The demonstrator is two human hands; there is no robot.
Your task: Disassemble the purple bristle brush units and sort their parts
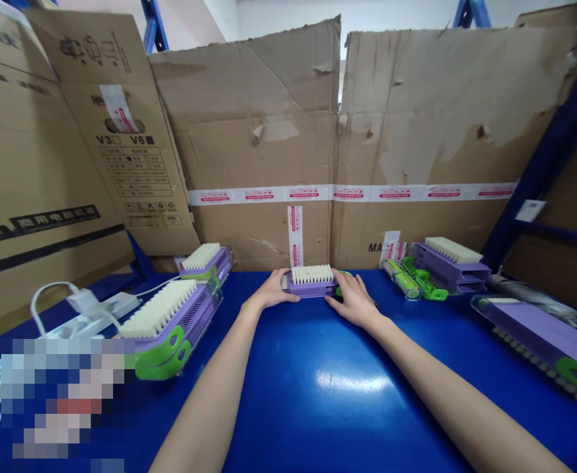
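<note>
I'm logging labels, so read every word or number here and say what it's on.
"V3": carton panel
"V6": same panel
"商用电脑": left carton; its other characters blurred
"MA": back cardboard
Too small: tape, white tag, panel's table

And here's the blue tabletop [278, 407], glossy, a bright streak of light across its bare middle! At the rear centre sits a purple brush block [313, 289], cream bristles up. Over on the left, two more bristle-up pieces, a nearer one [163, 312] and a farther one [204, 261], beside a white power strip [114, 307]. Out right, a purple stack [459, 272], small green pieces [419, 279] near it, and closer in, a bristles-down block [549, 332]!
</note>
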